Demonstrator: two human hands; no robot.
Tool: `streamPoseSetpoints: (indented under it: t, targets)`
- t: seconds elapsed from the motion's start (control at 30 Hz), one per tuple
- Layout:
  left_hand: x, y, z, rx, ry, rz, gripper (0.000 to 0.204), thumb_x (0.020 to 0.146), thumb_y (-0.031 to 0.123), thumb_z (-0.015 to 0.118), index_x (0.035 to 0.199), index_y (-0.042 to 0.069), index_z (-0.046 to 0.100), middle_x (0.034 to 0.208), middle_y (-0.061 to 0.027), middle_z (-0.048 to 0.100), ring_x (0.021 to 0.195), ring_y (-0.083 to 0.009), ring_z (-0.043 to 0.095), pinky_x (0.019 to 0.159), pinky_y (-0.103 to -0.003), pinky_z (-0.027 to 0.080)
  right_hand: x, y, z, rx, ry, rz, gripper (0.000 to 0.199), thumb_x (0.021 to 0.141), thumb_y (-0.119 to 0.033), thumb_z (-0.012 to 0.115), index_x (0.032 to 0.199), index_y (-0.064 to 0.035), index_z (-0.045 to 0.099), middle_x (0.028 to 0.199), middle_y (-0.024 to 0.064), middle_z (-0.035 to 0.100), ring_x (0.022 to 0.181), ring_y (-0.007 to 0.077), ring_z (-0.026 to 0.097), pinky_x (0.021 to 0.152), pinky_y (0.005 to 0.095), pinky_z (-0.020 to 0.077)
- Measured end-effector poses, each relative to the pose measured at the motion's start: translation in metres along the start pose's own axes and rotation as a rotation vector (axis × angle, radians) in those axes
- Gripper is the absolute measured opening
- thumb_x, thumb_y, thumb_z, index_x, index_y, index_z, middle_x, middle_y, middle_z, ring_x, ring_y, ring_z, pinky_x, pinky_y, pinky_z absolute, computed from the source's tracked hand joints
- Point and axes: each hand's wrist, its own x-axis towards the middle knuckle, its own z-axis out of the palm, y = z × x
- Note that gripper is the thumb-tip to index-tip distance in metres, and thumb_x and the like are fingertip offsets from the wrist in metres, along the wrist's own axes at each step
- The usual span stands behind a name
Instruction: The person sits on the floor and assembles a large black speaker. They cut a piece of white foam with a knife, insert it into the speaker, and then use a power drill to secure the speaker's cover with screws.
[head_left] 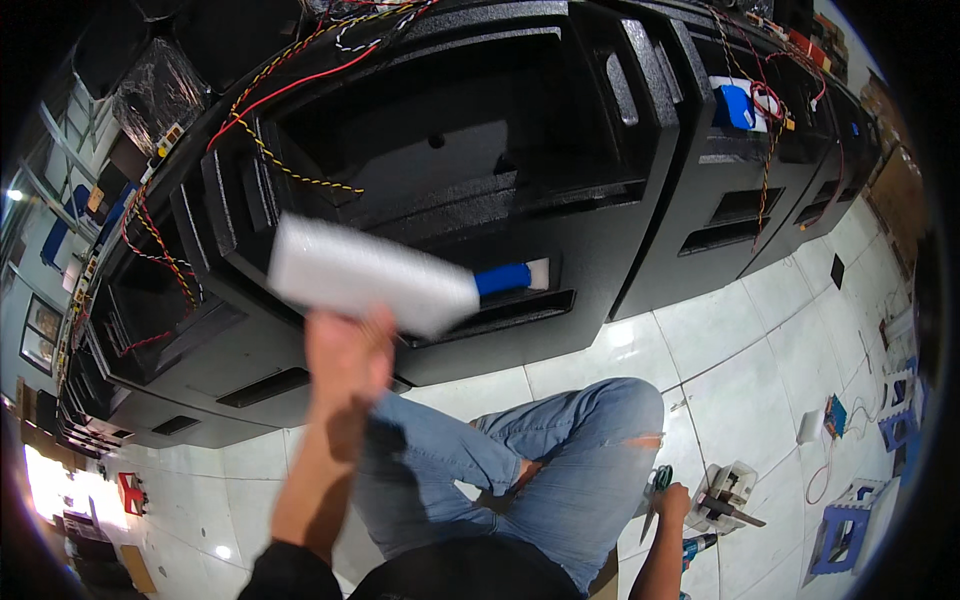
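Observation:
My left hand [350, 352] is closed on the lower edge of a white slab [370, 275] that looks like foam, held up in front of the black cabinet [590, 305]. Motion blurs the hand and the slab. Just past the slab's right end, a blue strip with a pale end [503, 280] shows against the cabinet front, partly hidden by the slab. Down at the right, beside my knee, my right hand [674, 500] is closed round a pair of scissors [648, 522] with dark green handles, blades pointing down toward the floor.
More black cabinets [740, 190] stand in a row, with loose coloured wires [270, 110] hanging over their tops. A tool bin [735, 485] and a blue power drill [700, 545] are by my right hand. Blue-and-white stools [840, 535] stand farther right on the tiled floor.

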Motion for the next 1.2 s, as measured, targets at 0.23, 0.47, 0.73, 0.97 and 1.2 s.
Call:
streamPoseSetpoints:
  t: [0.23, 0.47, 0.73, 0.97, 1.2]
  targets:
    - [-0.085, -0.16, 0.017, -0.475, 0.339, -0.459, 0.032, 0.094, 0.005, 0.071, 0.125, 0.003, 0.061, 0.121, -0.0092, 0.066, 0.116, -0.0247, 0.062, 0.104, -0.044, 0.049, -0.018, -0.138, -0.157, 0.162, 0.357, -0.169, 0.036, 0.088, -0.035, 0.072, 0.104, -0.0026, 0.067, 0.091, 0.0225, 0.073, 0.086, 0.0422, 0.072, 0.077, 0.0504, 0.0567]
    - [-0.029, -0.166, 0.051, -0.466, 0.404, -0.55, 0.023, 0.096, 0.011, 0.072, 0.113, -0.002, 0.065, 0.105, -0.0116, 0.069, 0.096, -0.0231, 0.07, 0.086, -0.036, 0.06, -0.09, -0.294, -0.214, 0.785, 0.329, -0.925, 0.027, 0.091, -0.021, 0.072, 0.105, 0.0019, 0.067, 0.079, 0.0184, 0.072, 0.075, 0.0313, 0.074, 0.069, 0.0385, 0.0568]
    - [-0.007, -0.139, 0.035, -0.004, 0.163, -0.726, 0.045, 0.102, 0.036, 0.062, 0.107, -0.008, 0.065, 0.086, -0.018, 0.071, 0.061, -0.0199, 0.069, 0.054, -0.03, 0.056, -0.114, -0.406, -0.224, 1.154, 0.382, -1.005, 0.024, 0.091, -0.013, 0.076, 0.107, 0.0017, 0.064, 0.081, 0.0127, 0.073, 0.073, 0.0188, 0.073, 0.069, 0.0297, 0.0565]
    - [-0.002, -0.123, 0.014, 0.032, -0.037, -0.853, 0.04, 0.1, 0.033, 0.066, 0.103, -0.006, 0.066, 0.079, -0.0145, 0.071, 0.059, -0.0153, 0.068, 0.051, -0.025, 0.053, -0.106, -0.425, -0.206, 1.218, 0.461, -0.929, 0.022, 0.088, -0.014, 0.08, 0.098, -0.0006, 0.065, 0.078, 0.0114, 0.072, 0.069, 0.0198, 0.072, 0.067, 0.03, 0.0554]
    - [-0.031, -0.139, -0.002, 0.495, 0.543, 0.085, 0.02, 0.082, -0.003, 0.082, 0.097, -0.003, 0.068, 0.079, -0.0107, 0.074, 0.069, -0.0137, 0.072, 0.064, -0.025, 0.058, -0.097, -0.427, -0.187, 1.274, 0.554, -0.942, 0.023, 0.089, -0.01, 0.078, 0.101, 0.0039, 0.064, 0.084, 0.0114, 0.071, 0.071, 0.0163, 0.068, 0.069, 0.0275, 0.055]
